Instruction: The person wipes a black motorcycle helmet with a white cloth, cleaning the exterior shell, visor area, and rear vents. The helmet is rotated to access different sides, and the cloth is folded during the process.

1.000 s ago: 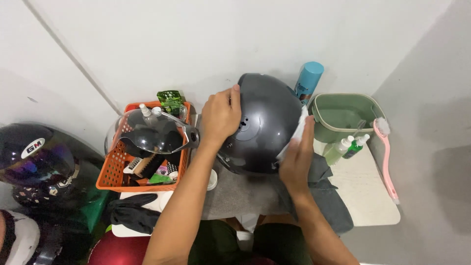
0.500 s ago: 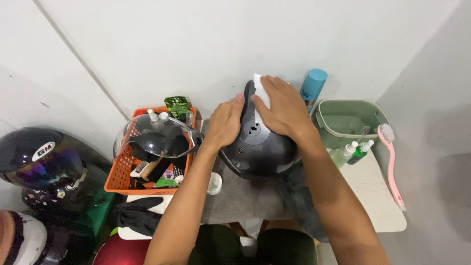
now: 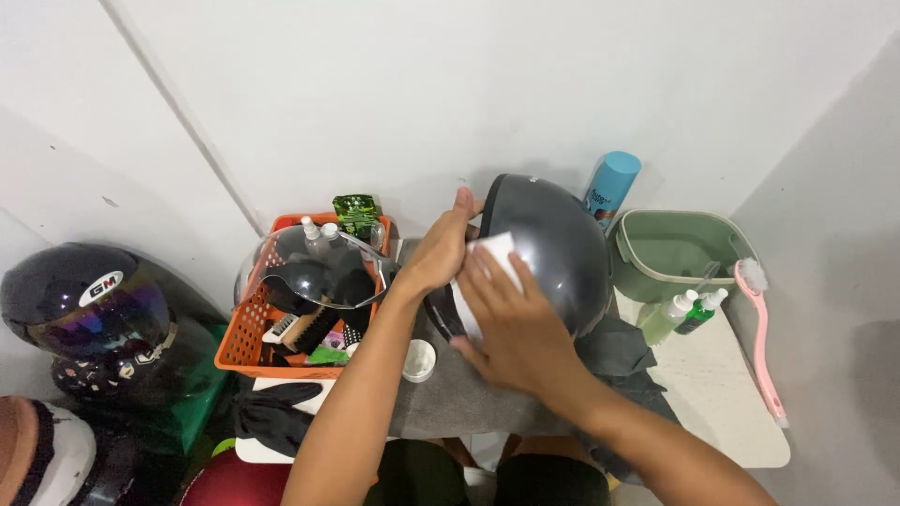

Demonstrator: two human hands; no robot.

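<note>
A dark grey helmet (image 3: 555, 245) rests on a grey cloth (image 3: 450, 403) on the small table. My left hand (image 3: 441, 251) grips the helmet's left edge. Pressed flat against the helmet's left side, my right hand (image 3: 511, 328) holds a white wipe (image 3: 489, 259) under its fingers. A dark rag (image 3: 619, 351) lies bunched beneath the helmet on the right.
An orange basket (image 3: 246, 330) with a clear visor, brushes and bottles stands to the left. A green tub (image 3: 667, 251), blue spray can (image 3: 611, 187), two small bottles (image 3: 682, 314) and pink brush (image 3: 761, 337) are on the right. A black helmet (image 3: 84, 314) sits far left; black gloves (image 3: 272, 417) and a white lid (image 3: 418, 360) lie near.
My right hand slid with the white wipe from the helmet's top down to its left side. The helmet has turned, and my left hand moved up along its edge.
</note>
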